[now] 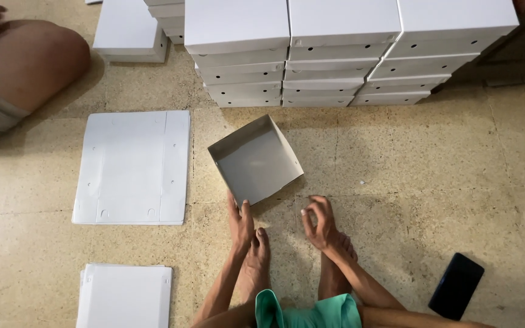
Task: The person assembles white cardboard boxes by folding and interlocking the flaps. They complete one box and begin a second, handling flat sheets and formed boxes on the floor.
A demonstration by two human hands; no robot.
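Open box tray (pixel 255 159), white/grey cardboard, sits on the floor (pixel 432 176) right in front of the person, turned at an angle w/ one corner pointing toward them. Four low walls up, inside plain and matte.

Left hand (pixel 239 222) is flat-ish, fingers straight and together, tips touching the tray's near edge, not really gripping anything. Right hand (pixel 318 222) is just beside the tray's near corner, fingers loosely curled, half open, holding nothing afaict. Both hands sit above the person's bare feet.

Left of the tray: a flat unfolded cardboard sheet (pixel 132 167) w/ crease lines and small punched holes. Nearer the person, a small stack of flat sheets (pixel 124 296). Behind the tray, well apart, stacked finished white boxes (pixel 341 51) w/ little round holes in the sides. Dark phone (pixel 456 285) lies on the floor to the right. Floor is speckled beige stone tile.
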